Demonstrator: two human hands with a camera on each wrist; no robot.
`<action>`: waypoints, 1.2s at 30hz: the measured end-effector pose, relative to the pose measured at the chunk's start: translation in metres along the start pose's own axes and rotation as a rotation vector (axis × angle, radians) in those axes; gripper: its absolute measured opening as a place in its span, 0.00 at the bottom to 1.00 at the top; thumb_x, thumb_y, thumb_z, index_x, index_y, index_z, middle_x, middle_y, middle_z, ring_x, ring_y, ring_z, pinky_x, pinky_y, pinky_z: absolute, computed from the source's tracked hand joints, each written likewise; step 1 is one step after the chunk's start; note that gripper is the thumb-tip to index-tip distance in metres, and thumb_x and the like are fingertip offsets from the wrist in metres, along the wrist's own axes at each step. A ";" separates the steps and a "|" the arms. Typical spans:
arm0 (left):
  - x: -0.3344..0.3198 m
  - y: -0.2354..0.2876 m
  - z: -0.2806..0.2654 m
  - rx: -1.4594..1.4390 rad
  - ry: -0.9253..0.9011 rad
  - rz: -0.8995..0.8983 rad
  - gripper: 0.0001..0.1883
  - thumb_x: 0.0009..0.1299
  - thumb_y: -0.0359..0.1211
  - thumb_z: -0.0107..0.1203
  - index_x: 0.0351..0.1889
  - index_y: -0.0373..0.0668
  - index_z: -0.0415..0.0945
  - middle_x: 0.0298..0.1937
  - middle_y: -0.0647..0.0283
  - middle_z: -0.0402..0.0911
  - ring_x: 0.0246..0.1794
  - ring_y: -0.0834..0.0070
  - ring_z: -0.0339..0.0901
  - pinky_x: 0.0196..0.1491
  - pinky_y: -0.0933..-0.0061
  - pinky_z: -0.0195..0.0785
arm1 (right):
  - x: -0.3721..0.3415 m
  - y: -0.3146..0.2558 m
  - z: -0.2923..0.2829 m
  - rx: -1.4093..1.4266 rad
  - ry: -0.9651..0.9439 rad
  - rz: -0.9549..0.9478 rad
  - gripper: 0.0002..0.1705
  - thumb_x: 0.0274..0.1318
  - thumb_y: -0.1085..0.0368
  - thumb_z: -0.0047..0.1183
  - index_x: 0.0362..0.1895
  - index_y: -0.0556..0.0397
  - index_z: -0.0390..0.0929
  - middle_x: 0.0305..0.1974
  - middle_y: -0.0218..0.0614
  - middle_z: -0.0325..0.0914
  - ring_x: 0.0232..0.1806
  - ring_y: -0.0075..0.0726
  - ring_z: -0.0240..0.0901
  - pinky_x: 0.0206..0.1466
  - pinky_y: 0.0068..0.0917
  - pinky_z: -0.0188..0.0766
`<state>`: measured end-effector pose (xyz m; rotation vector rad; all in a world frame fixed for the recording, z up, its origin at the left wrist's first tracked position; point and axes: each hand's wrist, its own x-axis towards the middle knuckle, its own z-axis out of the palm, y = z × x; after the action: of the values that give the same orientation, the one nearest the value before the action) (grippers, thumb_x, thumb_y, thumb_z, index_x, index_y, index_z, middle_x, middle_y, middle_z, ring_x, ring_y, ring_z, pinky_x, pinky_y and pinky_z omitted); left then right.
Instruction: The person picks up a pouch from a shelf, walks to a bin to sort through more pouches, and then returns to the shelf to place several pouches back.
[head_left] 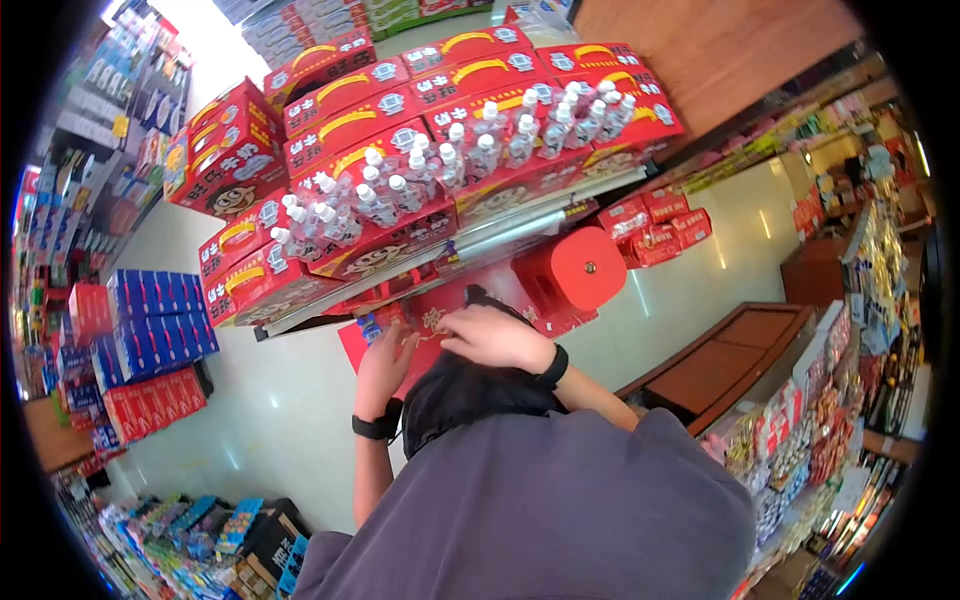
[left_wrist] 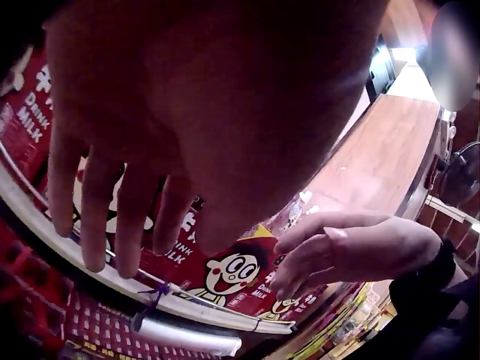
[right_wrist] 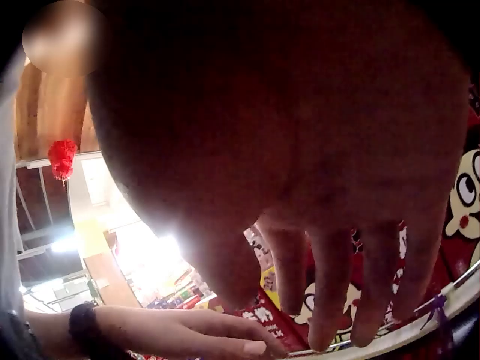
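My left hand hangs in front of the body, fingers loosely extended and holding nothing. Close beside it, my right hand is held above the dark fabric over my lap, fingers spread and loosely bent. Each wrist wears a black band. In the left wrist view the left palm fills the upper part, and the right hand appears with relaxed fingers. The right wrist view shows the right hand with fingers pointing down, empty. Behind the fingers are red milk cartons with a cartoon face.
Ahead, a display shelf bears stacked red cartons with yellow handles and several small white-capped bottles. A red stool stands at its right front. Blue boxes are stacked at left, a brown wooden counter at right.
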<state>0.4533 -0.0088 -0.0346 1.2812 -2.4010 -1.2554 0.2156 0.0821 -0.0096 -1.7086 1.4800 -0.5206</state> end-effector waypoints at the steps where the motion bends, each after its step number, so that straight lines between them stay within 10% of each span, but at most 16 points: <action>1: -0.004 -0.004 0.001 -0.001 -0.015 0.006 0.16 0.80 0.40 0.58 0.56 0.37 0.79 0.51 0.48 0.87 0.53 0.48 0.84 0.52 0.54 0.77 | -0.004 -0.008 0.011 -0.010 0.060 -0.043 0.16 0.71 0.54 0.53 0.49 0.53 0.78 0.42 0.49 0.83 0.47 0.61 0.79 0.55 0.52 0.74; 23: -0.035 -0.007 0.025 0.068 -0.279 0.249 0.17 0.77 0.38 0.58 0.59 0.41 0.79 0.54 0.44 0.85 0.55 0.44 0.82 0.54 0.52 0.76 | -0.072 -0.060 0.088 -0.063 0.170 0.061 0.20 0.73 0.52 0.52 0.60 0.49 0.77 0.53 0.43 0.83 0.56 0.54 0.78 0.62 0.49 0.73; 36: -0.004 0.167 0.122 0.139 -0.532 0.557 0.18 0.78 0.40 0.59 0.57 0.35 0.80 0.49 0.46 0.88 0.50 0.49 0.85 0.53 0.55 0.77 | -0.236 0.007 0.040 0.063 0.562 0.382 0.20 0.75 0.52 0.52 0.59 0.52 0.77 0.49 0.50 0.82 0.55 0.60 0.78 0.58 0.52 0.74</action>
<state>0.2946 0.1155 0.0096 0.2405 -2.9375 -1.3783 0.1866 0.3195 0.0060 -1.2303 2.1011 -0.8688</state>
